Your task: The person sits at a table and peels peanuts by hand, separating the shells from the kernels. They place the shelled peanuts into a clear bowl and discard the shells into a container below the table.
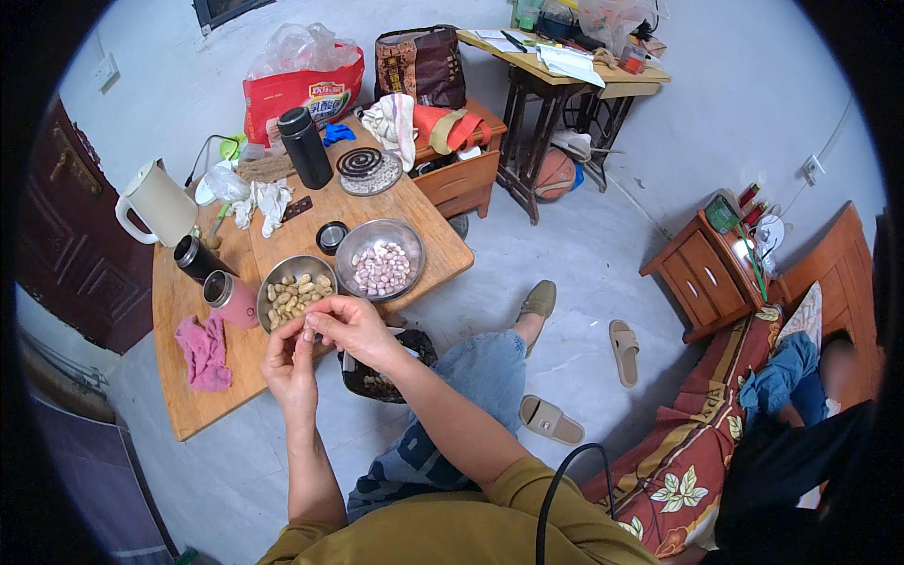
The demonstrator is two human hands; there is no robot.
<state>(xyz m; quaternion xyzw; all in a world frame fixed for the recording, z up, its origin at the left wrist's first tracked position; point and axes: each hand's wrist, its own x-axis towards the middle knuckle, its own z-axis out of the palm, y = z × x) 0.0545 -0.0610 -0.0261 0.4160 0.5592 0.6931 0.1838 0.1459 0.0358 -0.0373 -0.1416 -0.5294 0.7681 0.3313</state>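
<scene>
My left hand (pixel 288 364) and my right hand (pixel 355 330) meet at the table's near edge, fingertips pinched together around a small thing that looks like a peanut. Fingers hide most of it. Just beyond them, a steel bowl (pixel 263 311) contains unshelled peanuts (pixel 293 291). To its right, a wider steel bowl (pixel 417 272) holds shelled peanut kernels (pixel 381 268) with pinkish skins. Below my right hand, beside the table, stands a bin with a black liner (pixel 422 345); some pale scraps show inside it.
On the wooden table (pixel 233 406) stand a pink cup (pixel 239 304), a black flask (pixel 307 152), an open black cup (pixel 201 258), a cream kettle (pixel 166 205) and a mosquito coil (pixel 360 162) on a dish. A pink cloth (pixel 205 353) lies left. Slippers (pixel 552 420) are on the floor; a person (pixel 784 381) is on the bed.
</scene>
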